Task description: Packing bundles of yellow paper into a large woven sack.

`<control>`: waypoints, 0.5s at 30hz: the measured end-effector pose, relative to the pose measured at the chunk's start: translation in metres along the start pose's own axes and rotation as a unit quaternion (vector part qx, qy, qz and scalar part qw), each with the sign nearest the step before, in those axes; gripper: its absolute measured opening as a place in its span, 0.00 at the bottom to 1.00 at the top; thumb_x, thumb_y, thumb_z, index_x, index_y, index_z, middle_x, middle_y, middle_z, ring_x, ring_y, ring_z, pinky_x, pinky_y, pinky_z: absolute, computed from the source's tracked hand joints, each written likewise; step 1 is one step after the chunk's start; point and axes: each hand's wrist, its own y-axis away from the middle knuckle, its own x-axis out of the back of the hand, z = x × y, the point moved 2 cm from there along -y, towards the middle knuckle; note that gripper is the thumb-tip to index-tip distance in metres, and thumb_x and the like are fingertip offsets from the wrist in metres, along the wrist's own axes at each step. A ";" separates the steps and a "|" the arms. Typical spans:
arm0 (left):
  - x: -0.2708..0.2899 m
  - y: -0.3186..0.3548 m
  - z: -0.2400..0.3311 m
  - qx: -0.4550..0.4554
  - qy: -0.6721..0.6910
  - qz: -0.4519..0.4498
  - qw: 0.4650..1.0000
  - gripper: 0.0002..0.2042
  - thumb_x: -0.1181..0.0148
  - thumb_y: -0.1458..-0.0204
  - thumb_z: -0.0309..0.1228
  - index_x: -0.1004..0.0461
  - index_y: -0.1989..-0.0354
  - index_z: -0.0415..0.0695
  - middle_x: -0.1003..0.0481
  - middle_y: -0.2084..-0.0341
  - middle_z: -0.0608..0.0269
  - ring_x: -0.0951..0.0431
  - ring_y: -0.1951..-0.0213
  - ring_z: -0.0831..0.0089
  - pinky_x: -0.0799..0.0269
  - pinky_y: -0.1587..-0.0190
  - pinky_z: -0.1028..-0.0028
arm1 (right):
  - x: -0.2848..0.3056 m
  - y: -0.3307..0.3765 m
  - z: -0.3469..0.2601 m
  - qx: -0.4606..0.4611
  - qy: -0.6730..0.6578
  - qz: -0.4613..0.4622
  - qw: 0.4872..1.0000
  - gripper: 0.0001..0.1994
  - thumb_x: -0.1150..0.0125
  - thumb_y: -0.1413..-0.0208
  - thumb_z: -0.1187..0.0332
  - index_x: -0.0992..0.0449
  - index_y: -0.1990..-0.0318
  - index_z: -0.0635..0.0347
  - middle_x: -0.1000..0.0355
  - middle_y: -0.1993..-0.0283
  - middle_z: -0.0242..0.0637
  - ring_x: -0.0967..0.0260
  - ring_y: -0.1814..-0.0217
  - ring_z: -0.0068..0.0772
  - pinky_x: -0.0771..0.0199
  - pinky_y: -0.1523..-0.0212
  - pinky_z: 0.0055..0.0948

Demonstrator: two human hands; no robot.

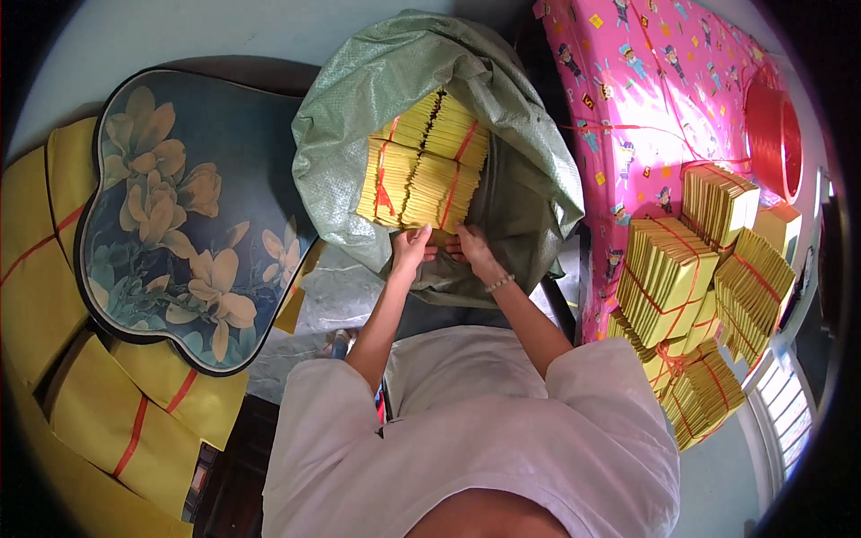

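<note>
In the middle, a green woven sack (345,99) stands with its mouth wide and its rim folded back. Rows of yellow paper bundles (421,161), tied with red plastic strips, lie inside it with their edges up. My left hand (413,249) and my right hand (473,251) reach into the sack's near side. Their fingers are bent in from both sides against the near end of a yellow bundle, gripping it there. Some fingertips are in shadow. A beaded bracelet (500,283) is on my right wrist.
At right, a table with a pink patterned cover (610,99) bears more tied yellow bundles (668,269) and a red string roll (773,142). At left, a dark board with a flower pattern (193,215) lies over large yellow packs (117,412) with red straps. Grey floor (336,291) shows between.
</note>
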 end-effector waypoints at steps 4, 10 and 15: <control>-0.012 -0.020 0.007 0.064 0.095 -0.012 0.993 0.19 0.40 0.48 0.42 0.30 0.57 0.38 0.24 0.66 0.56 0.22 0.69 0.68 0.23 0.68 0.71 | 0.000 -0.010 -0.003 -0.016 -0.108 -0.023 0.994 0.14 0.48 0.40 0.58 0.28 0.63 0.62 0.26 0.71 0.34 0.28 0.72 0.24 0.26 0.72 0.22; -0.057 -0.041 -0.019 0.006 0.107 -0.011 0.994 0.12 0.41 0.47 0.32 0.29 0.62 0.34 0.25 0.69 0.53 0.20 0.70 0.63 0.21 0.69 0.66 | 0.042 -0.037 0.006 0.020 -0.034 0.065 0.997 0.10 0.48 0.40 0.66 0.28 0.65 0.66 0.26 0.72 0.37 0.27 0.73 0.26 0.24 0.71 0.23; 0.022 -0.088 -0.048 -0.137 -0.025 0.084 0.987 0.12 0.43 0.45 0.33 0.29 0.64 0.33 0.25 0.72 0.54 0.20 0.74 0.63 0.21 0.72 0.67 | -0.023 -0.043 0.011 0.184 0.181 0.142 0.955 0.10 0.47 0.41 0.67 0.29 0.64 0.67 0.26 0.72 0.39 0.28 0.75 0.27 0.25 0.73 0.24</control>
